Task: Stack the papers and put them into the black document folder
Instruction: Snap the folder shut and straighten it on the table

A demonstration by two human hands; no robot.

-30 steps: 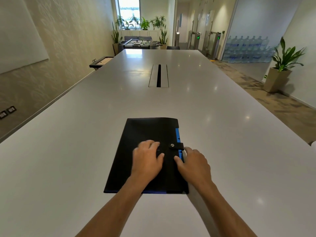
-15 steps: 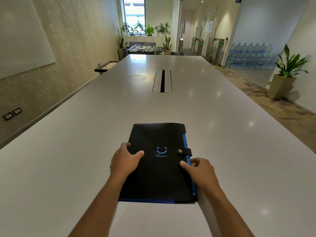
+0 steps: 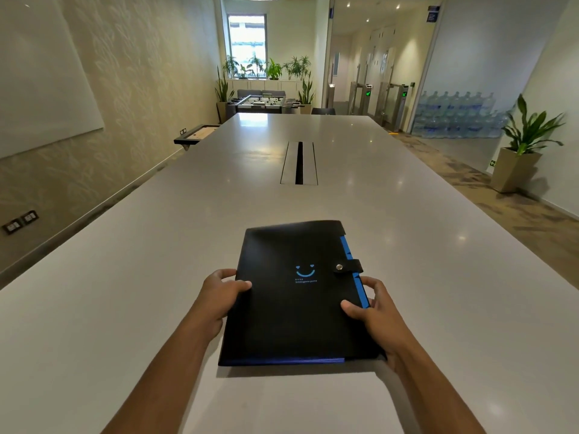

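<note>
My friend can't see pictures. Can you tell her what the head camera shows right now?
Two bare hands hold a closed black document folder on a long pale table: the left hand grips its left edge, the right hand its right edge below the snapped strap. A blue smiley marks the cover; potted plants stand beyond.

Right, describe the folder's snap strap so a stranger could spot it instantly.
Start at the long white table and find the black document folder held between the left hand and right hand. On its right edge, just above the right thumb, a short black strap wraps over the blue tabs. It alone carries a round silver snap.
</note>
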